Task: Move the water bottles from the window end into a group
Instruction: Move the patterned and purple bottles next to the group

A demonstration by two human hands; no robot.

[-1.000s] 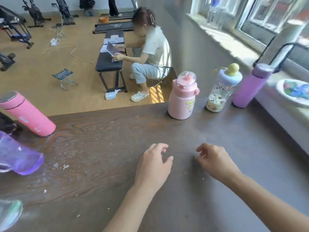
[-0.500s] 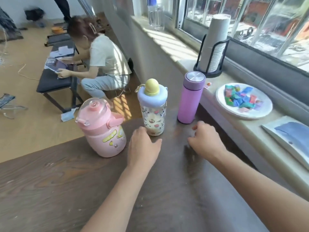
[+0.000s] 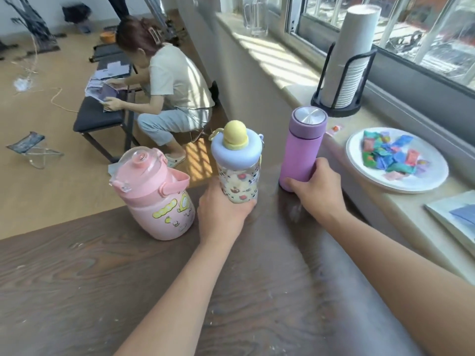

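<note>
Both hands are on bottles at the window end of the dark wood table (image 3: 77, 291). The left hand (image 3: 222, 214) is wrapped around the base of the patterned bottle (image 3: 237, 176) (blue lid, yellow knob on top), thumb on the near right side, fingers hidden behind it. The right hand (image 3: 317, 191) grips the lower part of the purple bottle (image 3: 302, 147), thumb across the front, fingers around the far right side. Both bottles are upright; whether their bases are off the surface I cannot tell.

The pink bottle (image 3: 159, 199) stands untouched just left of the left hand, near the table's far edge, tilted in the wide-angle view. All three sit in a row along that far edge; the floor drops away right behind them, so there is little margin on that side.

Right side: the purple bottle is close to the table's right edge, with the windowsill (image 3: 295, 80) just beyond. A white plate (image 3: 359, 173) of coloured wrappers is near the right hand, and a cup stack in a black holder (image 3: 344, 65) stands behind the purple bottle.

Open room: the near and left parts of the tabletop are bare wood apart from the two forearms. A person (image 3: 169, 93) crouches on the floor beyond the far edge, by a black bench (image 3: 100, 119).
</note>
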